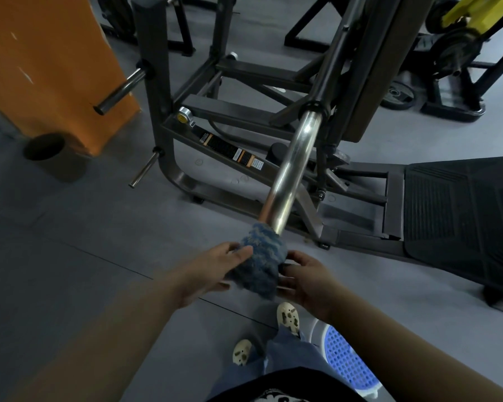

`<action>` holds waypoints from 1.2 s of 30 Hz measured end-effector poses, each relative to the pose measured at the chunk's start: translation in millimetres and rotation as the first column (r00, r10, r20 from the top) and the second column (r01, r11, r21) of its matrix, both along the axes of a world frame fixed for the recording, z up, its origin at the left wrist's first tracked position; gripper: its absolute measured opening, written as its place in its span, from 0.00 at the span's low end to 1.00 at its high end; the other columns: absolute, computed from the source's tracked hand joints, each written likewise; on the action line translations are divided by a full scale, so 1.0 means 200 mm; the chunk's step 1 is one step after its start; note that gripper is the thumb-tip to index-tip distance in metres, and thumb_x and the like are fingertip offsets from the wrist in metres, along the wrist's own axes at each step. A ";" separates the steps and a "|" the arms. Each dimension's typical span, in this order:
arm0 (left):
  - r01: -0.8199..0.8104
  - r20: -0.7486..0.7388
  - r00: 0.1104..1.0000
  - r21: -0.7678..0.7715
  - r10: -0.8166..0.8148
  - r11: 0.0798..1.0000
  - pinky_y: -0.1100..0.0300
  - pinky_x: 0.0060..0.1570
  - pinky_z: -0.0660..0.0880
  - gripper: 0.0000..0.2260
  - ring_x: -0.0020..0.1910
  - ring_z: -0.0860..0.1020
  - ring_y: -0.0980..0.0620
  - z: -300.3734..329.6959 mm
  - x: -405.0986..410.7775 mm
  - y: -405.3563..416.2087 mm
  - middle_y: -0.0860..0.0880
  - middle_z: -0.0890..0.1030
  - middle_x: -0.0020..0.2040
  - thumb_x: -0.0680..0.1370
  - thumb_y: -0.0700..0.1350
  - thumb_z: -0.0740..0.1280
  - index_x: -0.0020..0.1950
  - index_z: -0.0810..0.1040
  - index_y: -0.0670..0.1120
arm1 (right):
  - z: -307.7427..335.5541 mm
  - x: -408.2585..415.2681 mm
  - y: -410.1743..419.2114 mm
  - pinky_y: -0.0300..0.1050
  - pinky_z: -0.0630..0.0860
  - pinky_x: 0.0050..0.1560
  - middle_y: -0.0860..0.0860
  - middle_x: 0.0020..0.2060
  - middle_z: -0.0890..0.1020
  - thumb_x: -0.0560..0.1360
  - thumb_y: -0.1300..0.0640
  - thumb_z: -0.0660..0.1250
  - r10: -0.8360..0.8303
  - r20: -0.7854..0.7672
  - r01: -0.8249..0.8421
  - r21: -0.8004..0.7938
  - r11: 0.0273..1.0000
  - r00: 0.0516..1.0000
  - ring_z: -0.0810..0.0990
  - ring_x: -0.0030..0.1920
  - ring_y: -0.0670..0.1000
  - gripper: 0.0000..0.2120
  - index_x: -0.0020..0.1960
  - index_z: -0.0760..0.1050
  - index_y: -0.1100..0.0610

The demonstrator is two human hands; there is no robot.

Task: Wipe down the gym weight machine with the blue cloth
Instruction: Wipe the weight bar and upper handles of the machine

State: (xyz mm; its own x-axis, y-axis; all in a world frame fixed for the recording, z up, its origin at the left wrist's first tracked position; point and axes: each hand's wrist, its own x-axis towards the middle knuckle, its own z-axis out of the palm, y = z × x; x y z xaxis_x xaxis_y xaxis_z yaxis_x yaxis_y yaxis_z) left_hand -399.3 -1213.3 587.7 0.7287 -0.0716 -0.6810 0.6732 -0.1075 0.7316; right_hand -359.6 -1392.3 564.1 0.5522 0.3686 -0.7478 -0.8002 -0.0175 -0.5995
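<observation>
Now — blue cloth (pixel 259 264) wraps chrome bar (pixel 294 166) end | fingers of left hand (pixel 215 271), right hand (pixel 305 281) grip it

The cloth (pixel 260 264) between my hands is fuzzy and matt. The bar (pixel 292 166) it wraps is polished, glossy metal. The machine frame (pixel 215 107) looks like dull painted metal, its footplate (pixel 459 216) ribbed matt rubber. The basket (pixel 350 359) beside my foot is perforated plastic.

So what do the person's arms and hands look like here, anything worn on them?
Both forearms are bare, with no sleeves in view. The left hand and right hand have no gloves, and no watch, ring or wristband is visible. No markings can be made out in the dim light.
</observation>
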 end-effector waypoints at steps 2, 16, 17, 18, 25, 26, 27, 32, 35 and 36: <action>-0.080 -0.036 0.997 -0.138 0.075 0.987 0.50 0.62 0.72 0.26 0.55 0.78 0.50 -0.03 0.00 -0.05 0.48 0.78 0.56 0.67 0.57 0.67 0.62 0.68 0.48 | -0.02 0.00 0.01 0.46 0.80 0.40 0.59 0.50 0.79 0.77 0.71 0.59 0.019 0.067 -0.017 -0.041 0.999 0.998 0.80 0.44 0.54 0.14 0.60 0.70 0.61; -0.142 0.482 0.866 0.490 -0.132 0.860 0.60 0.65 0.67 0.27 0.65 0.67 0.54 -0.09 -0.04 -0.14 0.47 0.66 0.69 0.78 0.47 0.64 0.74 0.59 0.43 | -0.01 0.00 0.00 0.47 0.79 0.40 0.60 0.43 0.81 0.77 0.63 0.63 -0.146 -0.018 0.145 -0.059 0.988 0.989 0.80 0.41 0.56 0.05 0.50 0.76 0.62; -0.096 0.505 0.826 0.564 -0.250 0.821 0.59 0.68 0.64 0.28 0.69 0.64 0.53 -0.10 -0.06 -0.19 0.47 0.63 0.72 0.79 0.48 0.62 0.75 0.55 0.43 | 0.00 0.00 0.00 0.49 0.79 0.43 0.59 0.43 0.81 0.77 0.61 0.62 -0.169 0.003 0.169 -0.048 0.984 0.986 0.80 0.42 0.56 0.05 0.51 0.75 0.62; -0.045 0.483 0.805 0.629 -0.345 0.776 0.57 0.71 0.61 0.29 0.71 0.61 0.52 -0.12 -0.08 -0.22 0.46 0.59 0.74 0.79 0.49 0.60 0.76 0.51 0.43 | 0.02 0.00 0.00 0.51 0.79 0.46 0.59 0.43 0.80 0.78 0.60 0.62 -0.187 0.017 0.188 -0.025 0.982 0.982 0.79 0.42 0.56 0.06 0.52 0.75 0.62; 0.023 0.308 0.916 0.598 -0.256 0.801 0.44 0.57 0.74 0.32 0.58 0.75 0.44 -0.16 0.18 -0.23 0.43 0.73 0.63 0.73 0.61 0.53 0.71 0.61 0.44 | 0.08 0.07 0.03 0.46 0.77 0.49 0.58 0.48 0.78 0.80 0.60 0.58 -0.275 -0.023 0.276 0.130 0.952 0.961 0.78 0.43 0.52 0.10 0.58 0.73 0.63; 0.061 0.257 0.926 0.620 -0.276 0.783 0.44 0.57 0.74 0.29 0.58 0.75 0.42 -0.15 0.22 -0.23 0.42 0.73 0.63 0.76 0.57 0.56 0.71 0.59 0.42 | 0.09 0.09 0.03 0.47 0.76 0.51 0.58 0.47 0.79 0.80 0.61 0.58 -0.292 -0.030 0.294 0.127 0.947 0.956 0.78 0.43 0.52 0.09 0.57 0.73 0.63; 0.091 0.225 0.924 0.659 -0.310 0.747 0.45 0.58 0.73 0.27 0.59 0.74 0.42 -0.14 0.26 -0.24 0.40 0.72 0.64 0.79 0.54 0.57 0.72 0.58 0.39 | 0.10 0.12 0.03 0.47 0.76 0.51 0.58 0.46 0.79 0.80 0.61 0.58 -0.310 -0.033 0.311 0.129 0.941 0.950 0.78 0.43 0.51 0.08 0.56 0.72 0.63; 0.125 0.164 0.912 0.760 -0.375 0.637 0.45 0.58 0.71 0.26 0.59 0.73 0.40 -0.11 0.45 -0.27 0.38 0.70 0.65 0.81 0.53 0.55 0.72 0.55 0.37 | 0.14 0.29 0.06 0.46 0.77 0.46 0.57 0.45 0.78 0.80 0.62 0.57 -0.360 -0.030 0.361 0.151 0.920 0.932 0.78 0.42 0.50 0.09 0.58 0.71 0.63; 0.174 0.116 0.912 0.757 -0.392 0.629 0.44 0.59 0.70 0.25 0.61 0.72 0.39 -0.08 0.56 -0.28 0.39 0.69 0.66 0.81 0.54 0.55 0.70 0.56 0.38 | 0.14 0.41 0.06 0.48 0.76 0.51 0.58 0.47 0.78 0.80 0.61 0.57 -0.365 -0.019 0.364 0.141 0.921 0.931 0.77 0.40 0.50 0.08 0.57 0.71 0.62; 0.176 0.114 0.915 0.750 -0.387 0.637 0.44 0.60 0.70 0.25 0.61 0.72 0.39 -0.08 0.60 -0.28 0.39 0.68 0.66 0.81 0.54 0.55 0.70 0.57 0.39 | 0.14 0.45 0.06 0.49 0.76 0.51 0.58 0.46 0.78 0.80 0.61 0.57 -0.364 -0.009 0.361 0.138 0.922 0.932 0.77 0.40 0.50 0.08 0.57 0.72 0.62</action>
